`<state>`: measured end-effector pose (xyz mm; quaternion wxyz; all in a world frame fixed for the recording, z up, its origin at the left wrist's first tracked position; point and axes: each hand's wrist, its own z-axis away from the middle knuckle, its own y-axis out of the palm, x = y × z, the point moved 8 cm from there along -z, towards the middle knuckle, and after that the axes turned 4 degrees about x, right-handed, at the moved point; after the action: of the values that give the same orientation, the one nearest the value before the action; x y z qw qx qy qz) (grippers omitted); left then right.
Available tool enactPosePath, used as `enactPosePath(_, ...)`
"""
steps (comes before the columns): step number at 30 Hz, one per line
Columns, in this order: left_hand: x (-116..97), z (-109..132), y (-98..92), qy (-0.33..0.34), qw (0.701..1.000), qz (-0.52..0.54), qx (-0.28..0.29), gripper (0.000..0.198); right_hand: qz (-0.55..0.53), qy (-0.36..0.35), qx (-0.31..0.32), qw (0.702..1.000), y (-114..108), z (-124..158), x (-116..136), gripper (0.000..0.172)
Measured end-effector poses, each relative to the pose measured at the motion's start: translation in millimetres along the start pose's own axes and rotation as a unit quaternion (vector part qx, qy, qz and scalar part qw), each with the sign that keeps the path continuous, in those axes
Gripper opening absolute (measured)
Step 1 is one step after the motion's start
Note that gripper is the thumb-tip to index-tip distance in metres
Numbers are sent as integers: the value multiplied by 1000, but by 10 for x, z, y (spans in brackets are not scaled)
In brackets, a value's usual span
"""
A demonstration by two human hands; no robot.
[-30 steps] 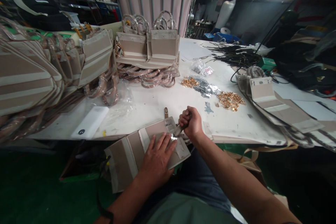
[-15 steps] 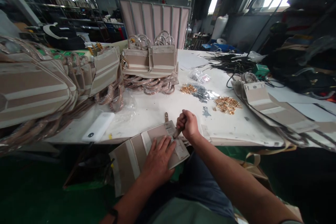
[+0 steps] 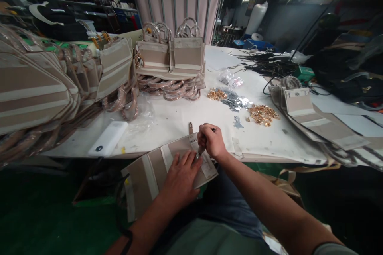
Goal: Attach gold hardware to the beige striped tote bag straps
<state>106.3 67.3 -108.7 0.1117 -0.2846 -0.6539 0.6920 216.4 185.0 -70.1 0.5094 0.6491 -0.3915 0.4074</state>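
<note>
A beige bag panel (image 3: 157, 167) with pale strips lies at the table's front edge and hangs partly over it. Flat on the panel rests my left hand (image 3: 183, 173), its fingers apart. My right hand (image 3: 212, 141) is closed round a small tool (image 3: 200, 151), whose tip meets the panel close to my left fingertips. Most of the tool is hidden in the fist. Just beyond the panel lies a small strap piece with a metal fitting (image 3: 190, 128).
Piles of gold pieces (image 3: 263, 114) and grey metal pieces (image 3: 235, 100) lie ahead. Stacked bag panels with wrapped handles (image 3: 30, 91) fill the left; more panels (image 3: 321, 119) lie right. A white device (image 3: 109, 138) sits front left.
The view has tilted down slightly. My right fist has turned and sits slightly lower against the panel, still round the tool. My left hand stays flat on the panel.
</note>
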Motion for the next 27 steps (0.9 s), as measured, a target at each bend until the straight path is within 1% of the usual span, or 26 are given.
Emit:
enactPosePath(3, 2, 1, 11, -1, 1000, 1, 1, 88, 60, -6, 39, 997, 100, 24, 69, 51)
enactPosePath(5, 3, 1, 20, 1, 1000, 3, 1, 88, 75, -23, 51, 996, 153, 37, 150, 53)
enactPosePath(8, 7, 1, 13, 4, 1000, 4, -9, 86, 76, -36, 45, 995, 179, 52, 193, 52)
enactPosePath(12, 14, 5, 4, 4, 1000, 8, -10, 85, 79, 3, 24, 997, 128, 41, 88, 49)
enactPosePath(15, 16, 10, 8, 5, 1000, 13, -9, 86, 65, -19, 21, 997, 88, 27, 122, 49)
enactPosePath(17, 20, 14, 7, 3, 1000, 14, -15, 86, 75, -37, 25, 996, 86, 30, 146, 48)
enactPosePath(19, 24, 19, 11, 1, 1000, 16, -17, 86, 88, -25, 32, 995, 110, 37, 117, 47)
enactPosePath(21, 27, 24, 15, -1, 1000, 20, -15, 87, 102, -8, 41, 994, 168, 47, 103, 46)
enactPosePath(23, 31, 28, 14, -5, 1000, 26, -15, 87, 119, -9, 64, 991, 281, 65, 152, 47)
enactPosePath(27, 54, 35, 13, -22, 999, 44, -16, 83, 197, -37, 147, 969, 601, 143, 262, 45)
